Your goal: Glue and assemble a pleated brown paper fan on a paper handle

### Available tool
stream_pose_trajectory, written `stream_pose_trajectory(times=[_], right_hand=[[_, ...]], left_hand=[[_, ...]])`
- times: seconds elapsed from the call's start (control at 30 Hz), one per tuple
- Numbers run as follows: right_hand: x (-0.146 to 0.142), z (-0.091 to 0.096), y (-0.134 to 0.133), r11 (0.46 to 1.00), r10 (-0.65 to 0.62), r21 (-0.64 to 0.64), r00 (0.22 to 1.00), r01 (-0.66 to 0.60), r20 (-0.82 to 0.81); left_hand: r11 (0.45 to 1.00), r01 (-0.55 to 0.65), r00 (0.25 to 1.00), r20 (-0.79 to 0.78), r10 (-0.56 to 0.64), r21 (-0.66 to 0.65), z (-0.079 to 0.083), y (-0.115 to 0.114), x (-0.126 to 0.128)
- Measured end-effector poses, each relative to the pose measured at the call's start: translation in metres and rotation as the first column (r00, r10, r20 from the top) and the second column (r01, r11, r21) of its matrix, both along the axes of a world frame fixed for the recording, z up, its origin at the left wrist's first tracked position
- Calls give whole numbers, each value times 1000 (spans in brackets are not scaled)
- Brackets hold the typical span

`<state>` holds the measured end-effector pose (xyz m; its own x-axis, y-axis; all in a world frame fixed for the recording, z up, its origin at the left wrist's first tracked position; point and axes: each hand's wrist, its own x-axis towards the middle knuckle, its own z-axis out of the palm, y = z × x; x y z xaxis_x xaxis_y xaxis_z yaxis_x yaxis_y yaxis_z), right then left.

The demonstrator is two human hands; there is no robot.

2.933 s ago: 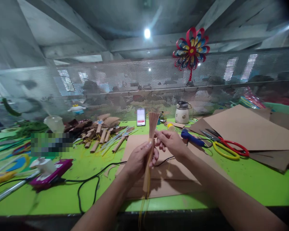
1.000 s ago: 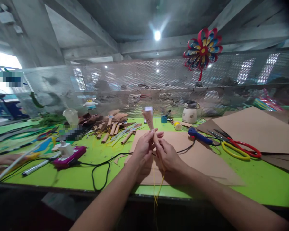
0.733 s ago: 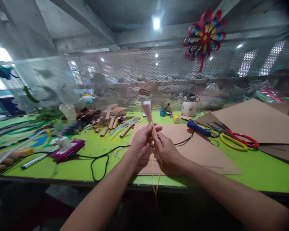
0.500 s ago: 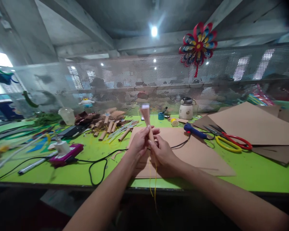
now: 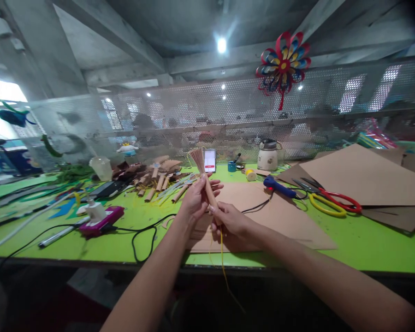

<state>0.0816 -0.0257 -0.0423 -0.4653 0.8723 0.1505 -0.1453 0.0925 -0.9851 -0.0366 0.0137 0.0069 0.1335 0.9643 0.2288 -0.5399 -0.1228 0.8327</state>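
Both my hands hold a rolled brown paper tube (image 5: 211, 196) whose top fans out in thin pleats (image 5: 197, 159). The tube tilts, its top leaning left. My left hand (image 5: 195, 198) pinches it just below the pleats, thumb in front, other fingers partly extended behind. Lower down, my right hand (image 5: 230, 217) closes around the bottom end. Yellow string (image 5: 222, 258) trails from that end past the table edge. Beneath my hands lie brown paper sheets (image 5: 283, 219).
A blue glue gun (image 5: 279, 187) with a glowing red light lies right, near scissors (image 5: 328, 204). At left are a purple power strip (image 5: 102, 221), a black cable (image 5: 134, 240) and several paper rolls (image 5: 152, 189). A phone (image 5: 210, 160), yellow spool (image 5: 251, 175) and jug (image 5: 268, 156) stand behind.
The paper tube has tilted so its pleated top swings left, uncovering the phone. My right hand has slid lower toward the tube's bottom end. The view has shifted slightly.
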Motion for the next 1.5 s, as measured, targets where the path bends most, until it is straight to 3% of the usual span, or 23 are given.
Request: stream_pose_trajectory(times=[0.17, 0.3, 0.67, 0.77, 0.83, 0.93, 1.03, 1.07, 1.13, 1.2, 1.27, 1.37, 1.5], right_hand=[[-3, 0, 5, 999, -18, 46, 1000, 18, -1], [-5, 3, 6, 993, -54, 103, 998, 51, 21], [0, 7, -2, 952, -90, 306, 966, 13, 241], [11, 19, 3, 901, -258, 399, 949, 168, 181], [27, 31, 15, 832, -410, 436, 910, 342, 67], [60, 49, 38, 715, -571, 401, 809, 572, -136], [84, 61, 52, 678, -596, 338, 757, 653, -267], [87, 63, 53, 690, -575, 324, 762, 647, -297], [86, 65, 49, 777, -446, 302, 822, 552, -353], [77, 64, 42, 893, -227, 287, 897, 348, -380], [66, 61, 34, 945, -77, 278, 942, 173, -325], [52, 54, 29, 928, -167, 309, 974, 207, -152], [39, 43, 30, 879, -282, 384, 958, 283, -60]], left_hand=[[996, 82, 996, 21, -83, 37, -4, -5, 7], [996, 75, 996, 46, -77, 38, -4, -7, 10], [985, -167, 974, 149, 170, -33, 12, 13, -27], [982, -190, 972, 136, 190, -16, 15, 11, -31], [981, -195, 974, 125, 191, 21, 18, 5, -28], [994, -39, 999, -12, 41, 98, 21, -10, -21], [948, 288, 927, -288, -241, 134, 20, -23, -12], [926, 353, 894, -339, -293, 132, 19, -26, -10], [906, 403, 866, -372, -333, 127, 17, -28, -9], [903, 410, 862, -379, -337, 129, 16, -27, -9], [914, 380, 874, -376, -307, 138, 16, -24, -10], [958, 245, 922, -340, -182, 152, 16, -18, -11], [991, 3, 954, -299, 38, 136, 16, -12, -8]])
